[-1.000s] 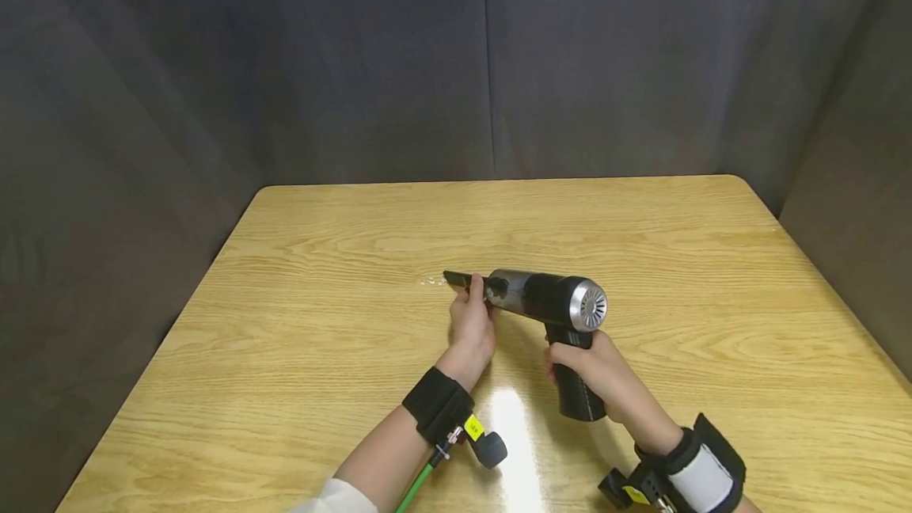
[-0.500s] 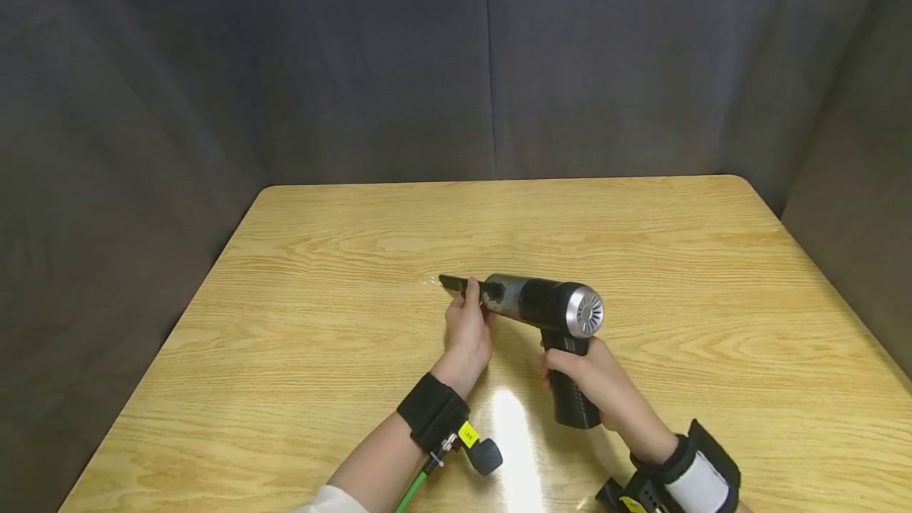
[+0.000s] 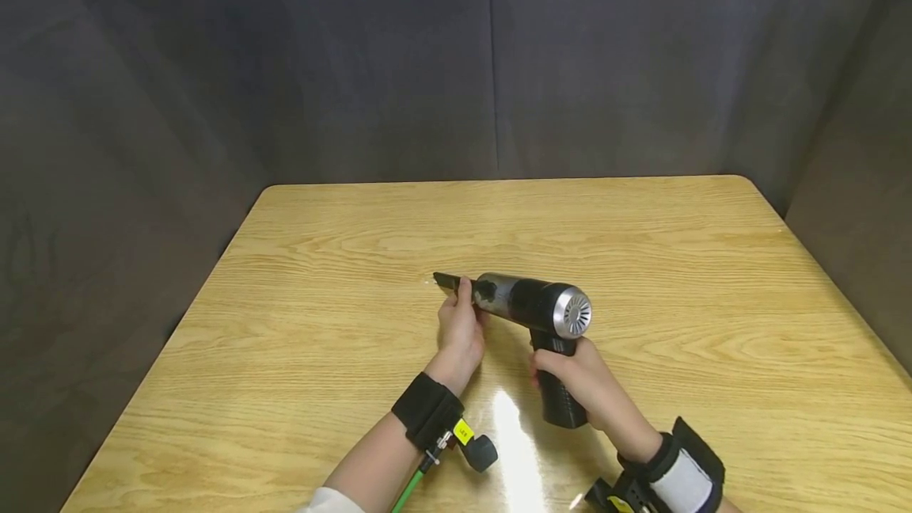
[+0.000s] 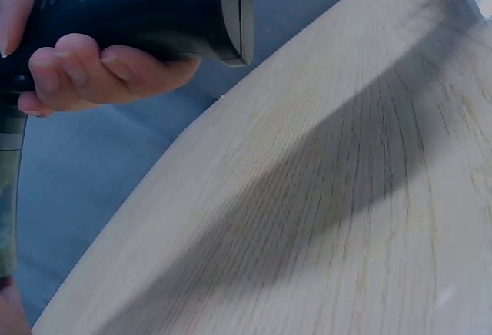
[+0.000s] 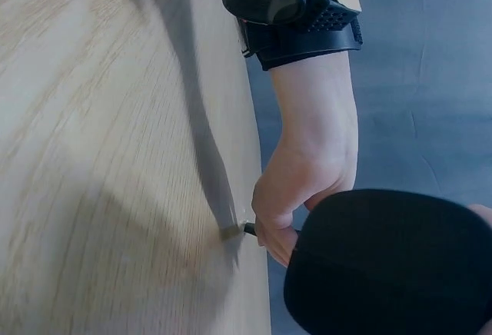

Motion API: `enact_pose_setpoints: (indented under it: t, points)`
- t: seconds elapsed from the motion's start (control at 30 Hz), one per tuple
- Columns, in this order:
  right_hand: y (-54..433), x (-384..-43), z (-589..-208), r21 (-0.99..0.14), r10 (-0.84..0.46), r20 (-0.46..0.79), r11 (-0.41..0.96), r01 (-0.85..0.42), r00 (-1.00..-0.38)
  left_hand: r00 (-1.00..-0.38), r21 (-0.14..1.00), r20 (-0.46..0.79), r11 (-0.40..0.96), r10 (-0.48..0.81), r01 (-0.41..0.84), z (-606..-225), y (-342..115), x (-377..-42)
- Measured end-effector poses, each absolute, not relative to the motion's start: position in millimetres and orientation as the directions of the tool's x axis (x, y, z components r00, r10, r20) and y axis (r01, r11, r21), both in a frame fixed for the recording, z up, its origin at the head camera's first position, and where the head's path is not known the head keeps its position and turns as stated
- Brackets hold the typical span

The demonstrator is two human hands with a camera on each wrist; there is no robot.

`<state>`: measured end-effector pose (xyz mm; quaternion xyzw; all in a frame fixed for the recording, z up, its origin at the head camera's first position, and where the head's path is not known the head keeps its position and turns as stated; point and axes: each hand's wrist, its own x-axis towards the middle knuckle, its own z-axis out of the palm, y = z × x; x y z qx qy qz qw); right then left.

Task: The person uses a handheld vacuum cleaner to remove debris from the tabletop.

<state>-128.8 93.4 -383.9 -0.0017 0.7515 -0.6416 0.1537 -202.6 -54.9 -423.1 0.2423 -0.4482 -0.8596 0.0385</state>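
A black and grey handheld vacuum cleaner (image 3: 533, 301) is held above the middle of the table, pointing left. My right hand (image 3: 580, 374) grips its handle, the fingers wrapped round it in the left wrist view, where the handle (image 4: 169, 12) fills the top left. The left hand (image 3: 461, 335) holds the flat black nozzle (image 3: 446, 282) at the front, thumb on top. The nozzle's tip is right at a few tiny white bits (image 3: 428, 282) on the wood. In the right wrist view the handle's base (image 5: 392, 266) hides part of the left hand (image 5: 300, 181).
The wooden table (image 3: 321, 236) spreads out on all sides of the vacuum cleaner. Dark cloth (image 3: 370, 62) hangs behind it and at both sides. A green cable (image 3: 408, 492) runs from the left wrist strap (image 3: 427, 412).
Both hands have shifted slightly left with the vacuum cleaner. The nozzle tip has passed over the white bits, and fewer of them show than before.
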Motion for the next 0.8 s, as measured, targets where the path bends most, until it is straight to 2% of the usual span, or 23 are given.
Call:
enact_pose_setpoints:
  t: [0.4,0.8]
  points:
    - [84.8,-126.1,-382.0,-0.961,-0.184,-0.2,0.226,0.157,-0.962,-0.882,0.767,-0.378,-0.629,-0.282,-0.128,-424.7,-62.7,-199.1]
    - [85.5,-125.9,-385.3,-0.968,-0.202,-0.202,0.19,0.164,-0.958,-0.889,0.747,-0.376,-0.653,-0.259,-0.126,-423.8,-64.9,-199.5]
